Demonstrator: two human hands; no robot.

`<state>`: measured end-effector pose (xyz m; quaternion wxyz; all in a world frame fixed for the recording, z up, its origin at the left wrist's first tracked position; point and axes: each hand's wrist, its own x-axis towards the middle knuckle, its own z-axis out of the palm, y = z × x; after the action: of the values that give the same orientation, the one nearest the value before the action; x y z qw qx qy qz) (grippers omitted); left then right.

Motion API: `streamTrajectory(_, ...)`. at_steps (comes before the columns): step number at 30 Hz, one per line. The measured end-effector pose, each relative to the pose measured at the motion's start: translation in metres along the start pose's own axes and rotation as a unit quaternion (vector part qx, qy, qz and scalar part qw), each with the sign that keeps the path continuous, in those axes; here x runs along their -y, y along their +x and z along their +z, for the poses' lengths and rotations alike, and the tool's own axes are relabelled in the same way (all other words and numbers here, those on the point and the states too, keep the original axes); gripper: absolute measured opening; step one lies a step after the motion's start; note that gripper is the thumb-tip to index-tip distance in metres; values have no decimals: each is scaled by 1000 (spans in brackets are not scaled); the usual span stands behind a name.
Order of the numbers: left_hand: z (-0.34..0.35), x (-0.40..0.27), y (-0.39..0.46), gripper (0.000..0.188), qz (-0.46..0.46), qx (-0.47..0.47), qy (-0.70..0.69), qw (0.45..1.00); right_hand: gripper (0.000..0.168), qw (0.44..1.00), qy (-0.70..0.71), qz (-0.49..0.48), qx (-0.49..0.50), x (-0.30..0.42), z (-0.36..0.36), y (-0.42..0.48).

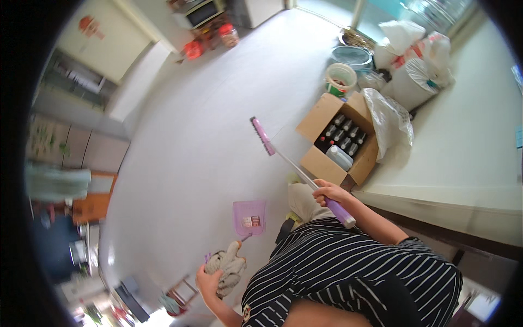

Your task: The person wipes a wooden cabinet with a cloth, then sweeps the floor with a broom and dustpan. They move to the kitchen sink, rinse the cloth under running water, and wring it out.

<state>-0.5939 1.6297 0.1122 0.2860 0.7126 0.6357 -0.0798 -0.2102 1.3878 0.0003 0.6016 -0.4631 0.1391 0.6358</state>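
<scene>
My right hand (330, 193) grips the shaft of a broom near its purple handle. The broom's pink head (262, 136), with dark bristles, points away from me over the pale floor. My left hand (209, 279) is closed around a grey, soft bundle (227, 267) that looks like a plush toy or cloth. A translucent pink dustpan (249, 216) with a printed label lies just beyond that bundle. Part of its thin handle shows and then disappears behind the bundle; whether my left hand also holds it is hidden.
An open cardboard box (320, 163) of dark bottles stands close on the right. Behind it are a white-rimmed bucket (341, 75), a basin (351, 56) and tied white bags (412, 81). A small wooden stool (182, 292) stands at lower left, and a red-lidded jar (228, 35) farther off.
</scene>
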Motion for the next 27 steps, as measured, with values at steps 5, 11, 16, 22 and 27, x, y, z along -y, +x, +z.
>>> streamTrajectory(5, -21, -84, 102, 43, 20, -3, 5, 1000, 42, 997, 76, -20, -25, 105, 34, 92)
streamTrajectory(11, -54, -203, 226, 41, 15, 14, 20, 1000, 30, 982, 185, -29, -23, 232, 56, 198)
streamTrajectory(16, -68, -338, 324, 39, 86, 38, 59, 994, 25, 969, 234, -62, -55, 346, 58, 239)
streamTrajectory(22, -42, -527, 448, 41, 139, 74, 115, 981, 29, 946, 312, -89, -16, 475, -1, 290)
streamTrajectory(27, -30, -681, 535, 45, 203, 97, 168, 960, 32, 952, 283, -95, -66, 575, -21, 306)
